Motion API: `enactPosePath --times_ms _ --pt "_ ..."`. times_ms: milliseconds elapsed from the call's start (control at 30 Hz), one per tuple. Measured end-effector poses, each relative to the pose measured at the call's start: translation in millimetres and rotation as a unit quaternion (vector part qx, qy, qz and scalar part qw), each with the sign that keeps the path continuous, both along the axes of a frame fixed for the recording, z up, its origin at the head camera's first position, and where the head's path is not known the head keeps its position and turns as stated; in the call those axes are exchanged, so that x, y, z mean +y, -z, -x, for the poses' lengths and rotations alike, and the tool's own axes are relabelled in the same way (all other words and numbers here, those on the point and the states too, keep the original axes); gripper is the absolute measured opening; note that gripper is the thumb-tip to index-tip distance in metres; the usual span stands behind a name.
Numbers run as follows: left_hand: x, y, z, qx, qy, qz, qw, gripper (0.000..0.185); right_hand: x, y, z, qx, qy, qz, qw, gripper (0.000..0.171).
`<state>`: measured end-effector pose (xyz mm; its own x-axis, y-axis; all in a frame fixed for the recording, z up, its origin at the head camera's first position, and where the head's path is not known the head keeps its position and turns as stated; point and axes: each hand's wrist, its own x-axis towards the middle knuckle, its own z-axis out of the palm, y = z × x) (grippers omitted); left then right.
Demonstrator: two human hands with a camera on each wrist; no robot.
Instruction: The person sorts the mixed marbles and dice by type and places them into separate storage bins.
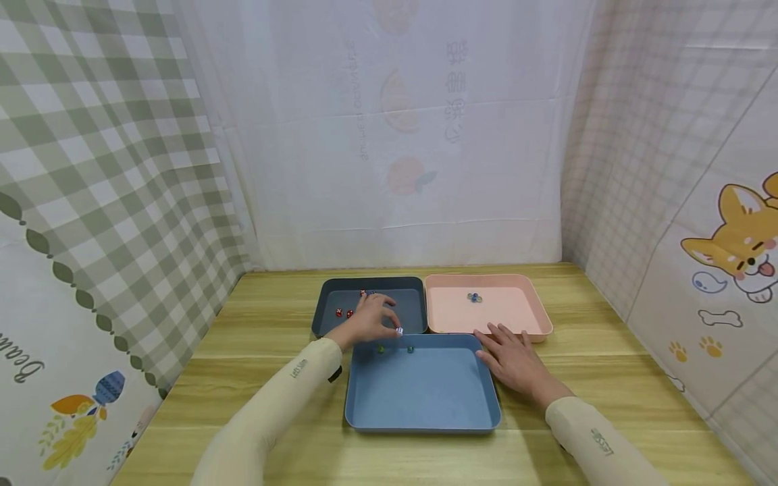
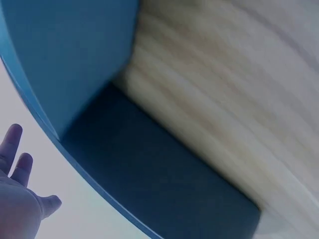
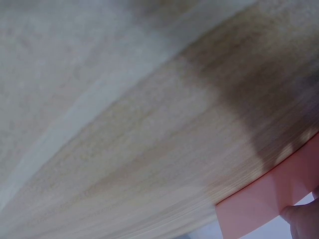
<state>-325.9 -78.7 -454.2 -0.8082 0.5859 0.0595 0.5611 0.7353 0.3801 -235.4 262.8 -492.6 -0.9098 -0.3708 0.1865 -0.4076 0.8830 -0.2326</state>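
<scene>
My left hand [image 1: 394, 327] reaches over the border between the dark grey tray [image 1: 325, 304] and the blue tray [image 1: 425, 398]. Its fingertips pinch a small white die [image 1: 399, 331]. Three red dice [image 1: 344, 313] lie in the dark grey tray. Two small green pieces [image 1: 410, 349] sit at the far edge of the blue tray. In the left wrist view my left hand [image 2: 17, 194] shows at the lower left beside the blue tray wall [image 2: 75, 55]; the die is out of that view. My right hand [image 1: 504, 351] lies flat on the table, against the blue tray's right rim.
A pink tray [image 1: 535, 317] at the back right holds a few bluish beads [image 1: 474, 297]; its corner [image 3: 269, 199] shows in the right wrist view. The wooden table [image 1: 608, 364] is enclosed by cloth walls on the left, back and right.
</scene>
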Motion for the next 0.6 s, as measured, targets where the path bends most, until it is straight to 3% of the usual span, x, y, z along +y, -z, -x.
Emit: enactPosePath --times_ms 233,433,600 --pt "-22.8 -0.8 8.8 -0.006 -0.044 -0.031 0.9985 0.008 -0.4 -1.1 -0.7 -0.001 -0.001 0.000 1.000 0.051" --pt "-37.6 -1.0 14.2 -0.007 -0.101 -0.029 0.9944 0.009 -0.2 -1.3 -0.7 -0.001 -0.001 0.000 1.000 0.052" --pt "-48.0 0.4 17.2 -0.007 -0.125 -0.032 0.9916 0.007 -0.1 -1.3 -0.5 -0.001 -0.001 -0.001 1.000 0.052"
